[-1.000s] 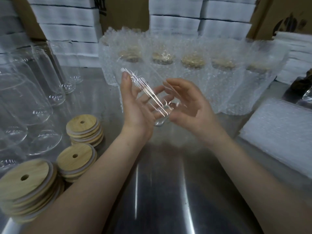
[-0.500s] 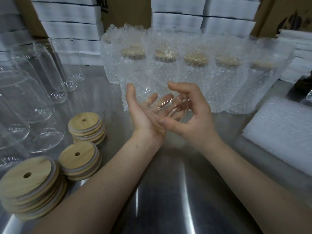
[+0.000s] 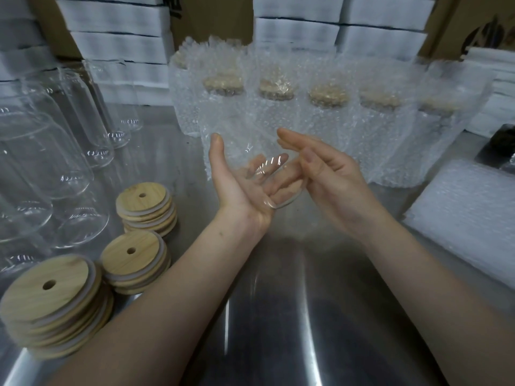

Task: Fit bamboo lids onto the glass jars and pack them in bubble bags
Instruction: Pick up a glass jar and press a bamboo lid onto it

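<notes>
Left hand (image 3: 239, 190), palm up, and right hand (image 3: 331, 176), fingers extended, cradle a clear glass jar (image 3: 267, 165) above the steel bench (image 3: 278, 316); the jar outline is barely discernible.

Left hand (image 3: 239, 188) and right hand (image 3: 334, 176) close together, palms facing each other, fingers loosely straight.

**Packing workshop / stockroom**

Steel worktable (image 3: 278, 316) loaded with batch goods: stacks of bamboo lids (image 3: 145, 207), empty glass jars (image 3: 55, 162), a row of bubble-bagged jars (image 3: 328, 121), flat bubble bags (image 3: 468, 218). White boxes (image 3: 117, 43) and cardboard cartons (image 3: 451, 26) stacked behind.
</notes>
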A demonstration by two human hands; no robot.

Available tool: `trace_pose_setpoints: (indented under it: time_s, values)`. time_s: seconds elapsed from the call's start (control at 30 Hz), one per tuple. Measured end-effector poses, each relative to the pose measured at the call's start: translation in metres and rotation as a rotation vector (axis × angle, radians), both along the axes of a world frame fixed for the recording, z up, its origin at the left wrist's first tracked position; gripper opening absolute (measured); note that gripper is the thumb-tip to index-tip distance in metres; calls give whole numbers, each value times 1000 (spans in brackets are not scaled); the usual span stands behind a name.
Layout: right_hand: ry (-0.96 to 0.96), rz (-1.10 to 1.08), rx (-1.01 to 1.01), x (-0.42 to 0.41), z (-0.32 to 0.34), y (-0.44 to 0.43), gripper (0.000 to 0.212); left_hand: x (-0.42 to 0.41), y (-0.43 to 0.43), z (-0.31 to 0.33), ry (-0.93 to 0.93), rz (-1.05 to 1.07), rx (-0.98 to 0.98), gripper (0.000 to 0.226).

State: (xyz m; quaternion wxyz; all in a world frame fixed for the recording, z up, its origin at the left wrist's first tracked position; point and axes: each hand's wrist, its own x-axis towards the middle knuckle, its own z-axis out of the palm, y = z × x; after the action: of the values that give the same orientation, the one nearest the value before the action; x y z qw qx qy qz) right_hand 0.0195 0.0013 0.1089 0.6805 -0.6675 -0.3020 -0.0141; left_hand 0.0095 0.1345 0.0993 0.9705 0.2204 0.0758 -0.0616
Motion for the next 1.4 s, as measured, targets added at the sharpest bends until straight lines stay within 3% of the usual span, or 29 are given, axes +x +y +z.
trace_pose_setpoints:
  time_s: [0.07, 0.3, 0.67, 0.93, 1.1, 1.4]
  values:
    - [11, 74, -6, 2, -1, -3, 54, 1, 1, -1, 6, -12, -32, 91]
    - [32, 205, -16, 7, 3, -11, 52, 1, 5, 3, 26, -43, -99, 91]
    - [-194, -2, -151, 0, 1, -3, 70, -1, 2, 6, 69, -13, -206, 89]
    - [-426, -233, -304, -12, 1, 10, 71, -2, -2, 4, 54, 18, -233, 88]
    - [-432, -355, -291, -16, -4, 22, 78, -4, -6, 3, 28, -8, -279, 87]
    - [-292, -429, -107, -10, -9, 34, 58, -5, -12, 3, 39, -40, -291, 78]
